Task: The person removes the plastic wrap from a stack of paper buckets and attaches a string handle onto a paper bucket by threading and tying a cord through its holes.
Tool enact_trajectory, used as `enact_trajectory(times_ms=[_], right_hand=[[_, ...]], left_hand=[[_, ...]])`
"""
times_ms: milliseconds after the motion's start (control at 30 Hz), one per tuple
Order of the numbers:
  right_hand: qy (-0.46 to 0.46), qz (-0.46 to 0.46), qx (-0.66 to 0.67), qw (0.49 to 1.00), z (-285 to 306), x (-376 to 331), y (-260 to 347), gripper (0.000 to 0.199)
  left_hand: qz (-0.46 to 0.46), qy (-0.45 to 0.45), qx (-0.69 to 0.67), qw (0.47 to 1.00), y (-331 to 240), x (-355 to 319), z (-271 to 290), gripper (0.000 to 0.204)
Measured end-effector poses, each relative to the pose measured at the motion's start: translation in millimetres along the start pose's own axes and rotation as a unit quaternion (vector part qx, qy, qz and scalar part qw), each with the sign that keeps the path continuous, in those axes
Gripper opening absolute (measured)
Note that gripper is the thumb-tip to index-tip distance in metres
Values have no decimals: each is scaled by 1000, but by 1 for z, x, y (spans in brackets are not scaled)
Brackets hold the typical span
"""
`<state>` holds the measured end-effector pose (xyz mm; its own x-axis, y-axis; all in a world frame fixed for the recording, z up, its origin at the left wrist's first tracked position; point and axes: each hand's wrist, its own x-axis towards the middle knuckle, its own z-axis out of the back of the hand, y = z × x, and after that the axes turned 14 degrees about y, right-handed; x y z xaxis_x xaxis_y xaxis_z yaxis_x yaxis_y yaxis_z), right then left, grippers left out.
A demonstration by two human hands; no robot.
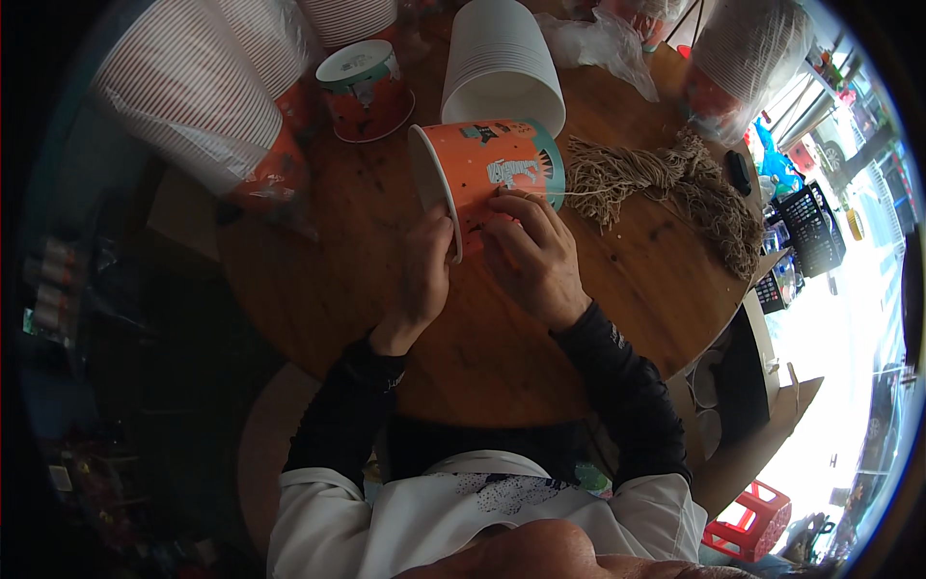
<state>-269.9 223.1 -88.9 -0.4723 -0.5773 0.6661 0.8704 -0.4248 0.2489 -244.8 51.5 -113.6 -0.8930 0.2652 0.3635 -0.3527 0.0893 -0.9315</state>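
Observation:
An orange paper bucket (463,159) with a teal band and printed pictures lies tilted on its side above the table, its open rim toward the left. My left hand (424,270) is closed on that rim, its fingers partly inside the bucket. Against the printed side, my right hand (531,256) has its fingers bent in a pinch on a thin pale cord (584,194). The cord runs right toward a heap of tan twine (617,179). Just where the cord meets the bucket is hidden by my fingers.
Beyond the bucket lies a stack of white buckets (497,58). A short orange tub (371,106) stands left of it. Plastic-wrapped bucket stacks (188,101) lean at the far left, and another wrapped stack (743,58) stands far right. A small black object (738,172) sits near the edge of the round wooden table (328,289).

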Motion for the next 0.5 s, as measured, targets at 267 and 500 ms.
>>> enact_trajectory(times_ms=[267, 500], right_hand=[[-6, 10, -27, 1000, 0, -2, -2, 29], [3, 19, -32, 999, 1, 0, 0, 28]], left_hand=[[-2, 1, 44, 999, -26, 7, -14, 17], [24, -57, 47, 997, -26, 7, -18, 9]])
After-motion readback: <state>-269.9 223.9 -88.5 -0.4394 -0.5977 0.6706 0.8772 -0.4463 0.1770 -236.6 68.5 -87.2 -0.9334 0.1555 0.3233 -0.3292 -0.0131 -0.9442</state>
